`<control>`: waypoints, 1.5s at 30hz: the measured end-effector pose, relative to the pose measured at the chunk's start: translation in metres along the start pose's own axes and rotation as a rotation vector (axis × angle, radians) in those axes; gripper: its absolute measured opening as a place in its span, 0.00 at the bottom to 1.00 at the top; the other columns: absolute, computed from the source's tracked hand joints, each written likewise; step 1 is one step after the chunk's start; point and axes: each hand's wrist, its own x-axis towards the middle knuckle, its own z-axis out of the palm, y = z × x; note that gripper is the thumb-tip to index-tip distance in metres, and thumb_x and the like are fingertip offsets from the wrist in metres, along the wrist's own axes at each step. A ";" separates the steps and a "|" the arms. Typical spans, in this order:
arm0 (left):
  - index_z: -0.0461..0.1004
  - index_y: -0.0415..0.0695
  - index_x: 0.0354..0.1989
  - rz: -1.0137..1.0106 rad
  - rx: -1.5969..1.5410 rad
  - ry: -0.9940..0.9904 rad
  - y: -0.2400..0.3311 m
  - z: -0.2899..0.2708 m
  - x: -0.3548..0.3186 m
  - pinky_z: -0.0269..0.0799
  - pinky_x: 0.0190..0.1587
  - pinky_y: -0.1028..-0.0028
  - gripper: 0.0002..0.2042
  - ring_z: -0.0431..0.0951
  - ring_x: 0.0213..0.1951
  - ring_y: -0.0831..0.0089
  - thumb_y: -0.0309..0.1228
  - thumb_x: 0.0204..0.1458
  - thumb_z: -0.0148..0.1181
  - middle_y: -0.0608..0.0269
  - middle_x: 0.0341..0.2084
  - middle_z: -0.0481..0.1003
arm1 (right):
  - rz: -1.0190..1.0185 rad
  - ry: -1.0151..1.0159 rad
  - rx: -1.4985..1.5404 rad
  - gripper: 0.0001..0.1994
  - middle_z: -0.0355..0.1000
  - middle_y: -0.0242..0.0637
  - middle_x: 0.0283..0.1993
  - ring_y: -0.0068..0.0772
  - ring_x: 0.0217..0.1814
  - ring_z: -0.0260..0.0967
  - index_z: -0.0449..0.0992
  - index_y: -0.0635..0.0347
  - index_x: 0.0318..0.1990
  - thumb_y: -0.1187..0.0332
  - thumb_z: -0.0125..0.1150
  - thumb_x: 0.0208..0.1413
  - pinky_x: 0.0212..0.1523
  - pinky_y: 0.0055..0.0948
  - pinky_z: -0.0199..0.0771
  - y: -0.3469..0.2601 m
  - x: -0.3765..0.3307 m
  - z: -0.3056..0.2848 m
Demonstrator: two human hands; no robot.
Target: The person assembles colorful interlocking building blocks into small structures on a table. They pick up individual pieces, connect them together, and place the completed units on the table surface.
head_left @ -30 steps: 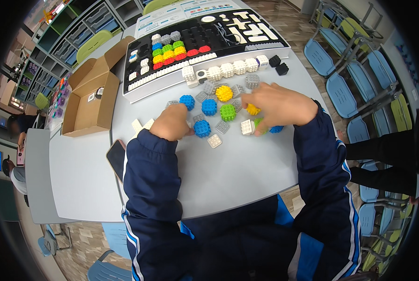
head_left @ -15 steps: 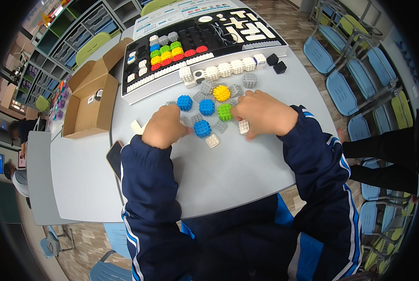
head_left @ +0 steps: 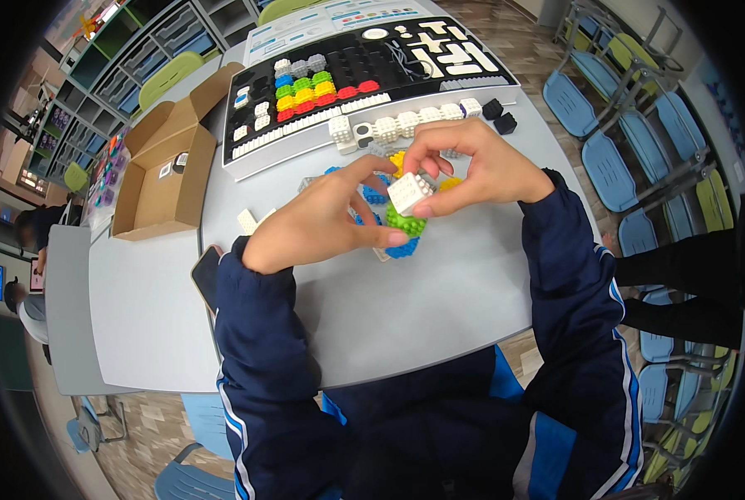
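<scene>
Between thumb and fingers my right hand (head_left: 476, 162) pinches a white studded block (head_left: 406, 193), smooth face toward me. Directly below it is a green studded block (head_left: 406, 222), with a blue one (head_left: 403, 248) under that. My left hand (head_left: 318, 218) curls around the left side of this cluster, fingers above and thumb at the lower blue block. More blue and yellow blocks (head_left: 450, 183) show behind the fingers, along with grey pieces. Much of the cluster is hidden by both hands, so how its pieces join cannot be made out.
A kit tray (head_left: 247, 158) of coloured blocks spans the table's far side, with a row of joined white blocks (head_left: 407, 125) before it. Two black blocks (head_left: 504, 123) sit right of it. Left are an opened cardboard box (head_left: 160, 187) and a phone (head_left: 206, 275).
Both hands have come together over the coloured blocks. My right hand has brought the white block up and left, above the green one. The block cluster now appears raised and tilted.
</scene>
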 end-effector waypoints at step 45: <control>0.80 0.35 0.33 -0.054 -0.717 0.126 -0.004 0.034 0.032 0.59 0.16 0.81 0.07 0.71 0.15 0.81 0.28 0.50 0.64 0.61 0.22 0.77 | 0.171 0.431 0.319 0.20 0.68 0.29 0.17 0.15 0.22 0.63 0.79 0.68 0.25 0.58 0.57 0.60 0.24 0.21 0.61 0.031 0.008 0.040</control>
